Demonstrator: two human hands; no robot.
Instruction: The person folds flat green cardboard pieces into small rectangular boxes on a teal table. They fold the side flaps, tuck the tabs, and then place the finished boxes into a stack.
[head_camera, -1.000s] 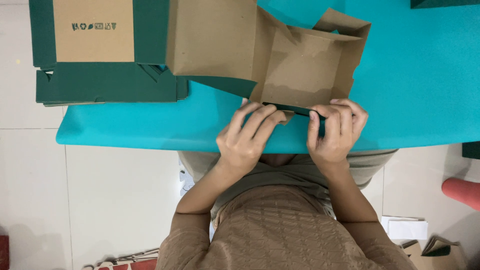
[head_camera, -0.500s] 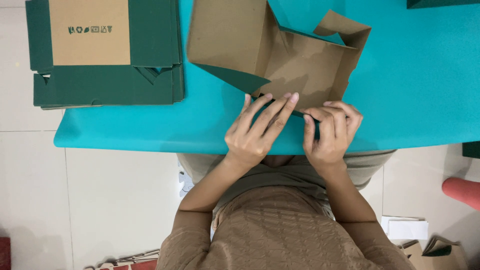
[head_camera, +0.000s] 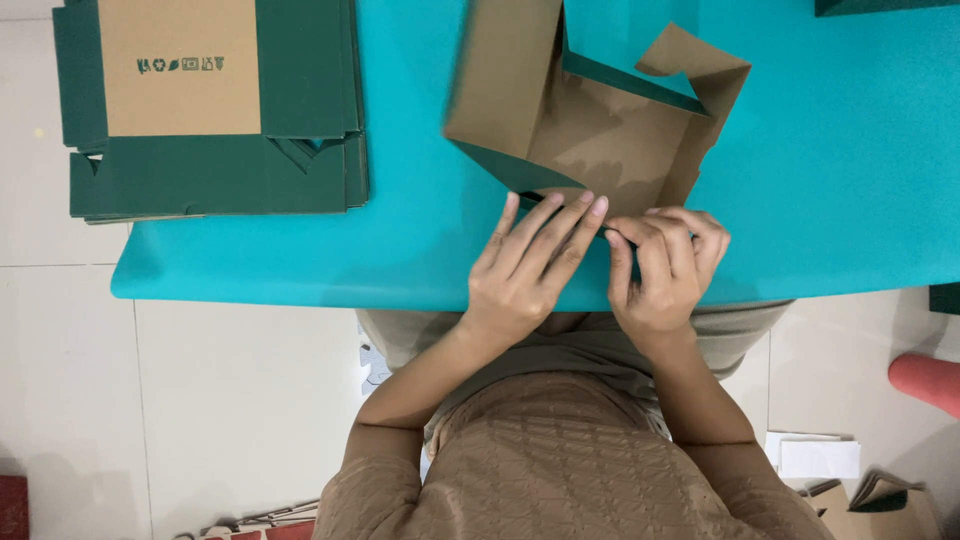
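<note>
A: Start with the hands. What is the left hand (head_camera: 528, 268) doing?

B: It lies flat with the fingers stretched out and close together, the fingertips (head_camera: 585, 203) pressing on the near edge of a half-folded cardboard box, brown inside and dark green outside (head_camera: 590, 125). It pins the card down rather than gripping it.

A: And the right hand (head_camera: 665, 268)?

B: Just beside the left, curled tight. The fingers are bent over the same near edge and the thumb comes up from below, so it pinches a narrow dark green flap there. How much of the flap is inside the pinch I cannot tell.

A: Where does the box sit?

B: On the teal table top (head_camera: 850, 150), close to its near edge and a little right of the middle. One broad brown panel stands up at the left of the box, blurred, and a cut flap sticks up at its far right corner. The green outer face shows along the inner walls.

A: What else is around?

B: Far left on the table, well apart from the hands, a stack of flat unfolded cartons, dark green with a brown rectangular panel (head_camera: 215, 105), hangs partly over the table's left end. Below the table is pale tiled floor (head_camera: 200, 400). At the near right, on the floor, lie white paper sheets (head_camera: 818, 455) and brown card scraps (head_camera: 880, 500), with a rounded pink thing (head_camera: 930, 380) at the right edge.
</note>
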